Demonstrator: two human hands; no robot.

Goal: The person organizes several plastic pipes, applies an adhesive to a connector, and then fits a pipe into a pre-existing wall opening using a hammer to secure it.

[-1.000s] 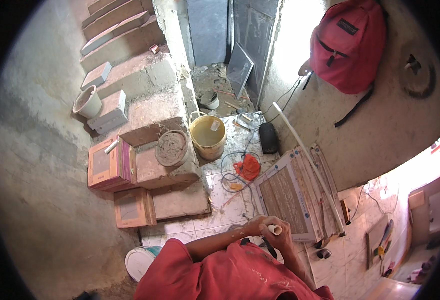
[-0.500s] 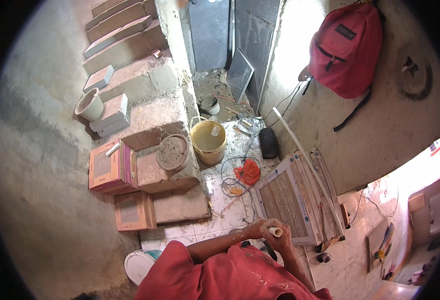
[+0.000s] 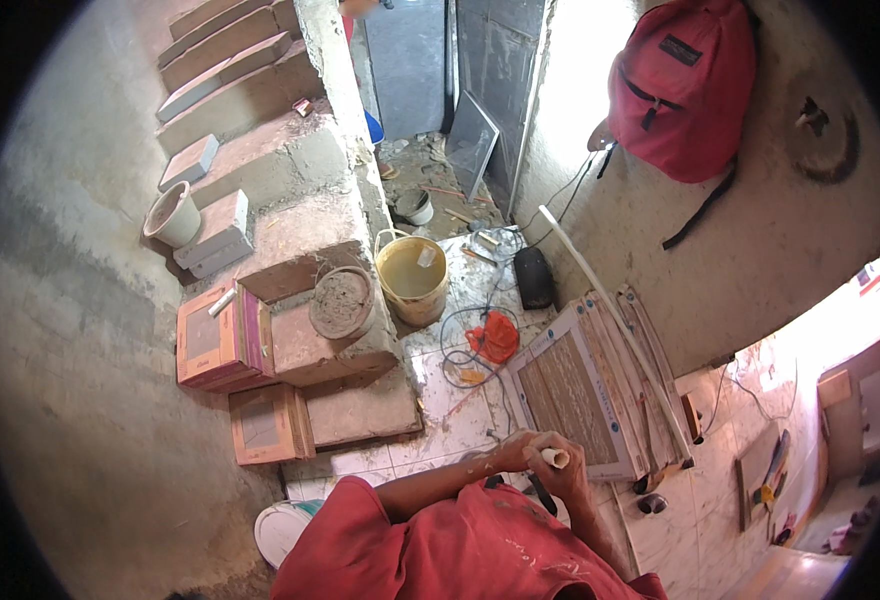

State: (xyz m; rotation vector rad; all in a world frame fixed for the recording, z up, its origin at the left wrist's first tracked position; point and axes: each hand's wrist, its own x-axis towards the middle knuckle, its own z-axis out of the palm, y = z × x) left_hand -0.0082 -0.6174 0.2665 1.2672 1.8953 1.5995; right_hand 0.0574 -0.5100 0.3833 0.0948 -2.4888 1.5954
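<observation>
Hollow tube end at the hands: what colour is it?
Off-white; the tube shows best in the head view.

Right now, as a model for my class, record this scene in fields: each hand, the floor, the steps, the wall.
Right hand: around a pale hollow tube
Left hand: touching the right hand; its own grip unclear
Tiled floor: yellowish bucket, orange-red bag
Steps: greyish pail, grey block
Right-hand wall: red backpack, hanging

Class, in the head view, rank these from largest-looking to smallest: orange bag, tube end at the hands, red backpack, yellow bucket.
1. Red backpack
2. Yellow bucket
3. Orange bag
4. Tube end
</observation>
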